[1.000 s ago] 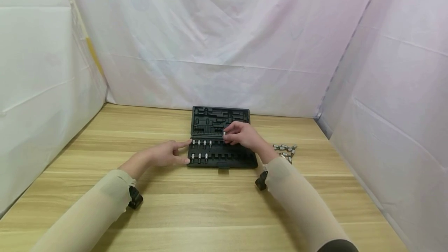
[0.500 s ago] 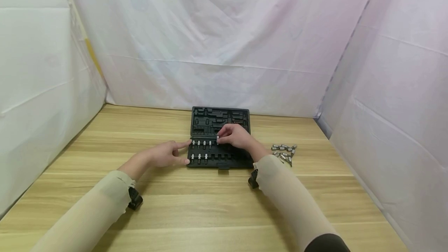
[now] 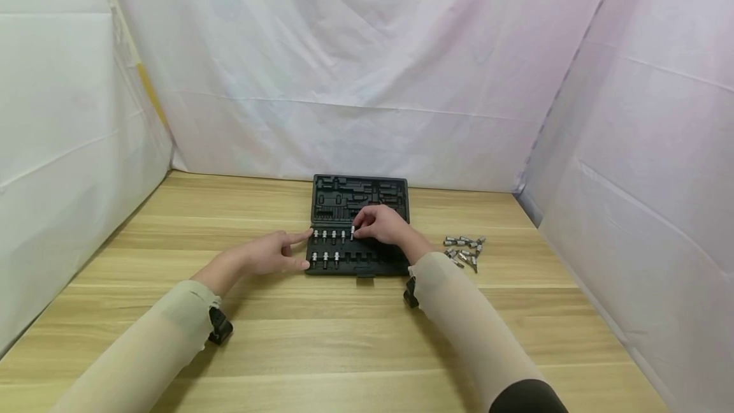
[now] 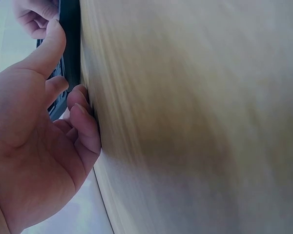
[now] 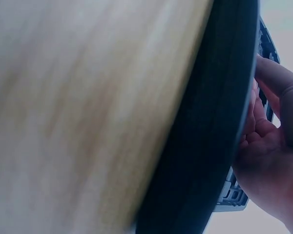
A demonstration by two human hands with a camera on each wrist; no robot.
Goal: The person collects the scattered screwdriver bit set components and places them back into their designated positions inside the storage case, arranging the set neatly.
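A black socket case (image 3: pixel 338 272) lies open on the table, its moulded lid leaning back. Several bit sockets (image 3: pixel 325 235) with silver tops stand in two rows at its left. My right hand (image 3: pixel 383 227) pinches another bit socket (image 3: pixel 352 232) by the right end of the back row; whether it is seated there I cannot tell. My left hand (image 3: pixel 269 252) touches the case's left edge with outstretched thumb and index finger. In the left wrist view, the left thumb (image 4: pixel 51 46) reaches the case's side while the other fingers bend. The case wall hides the held socket in the right wrist view.
A loose pile of bit sockets (image 3: pixel 466 248) lies on the wooden table (image 3: pixel 321 349) to the right of the case. White cloth (image 3: pixel 344 81) hangs behind the table and along both sides.
The right hand has moved left and slightly down with the bit socket, from over the case's middle to beside the back row's sockets. The left hand stays in place.
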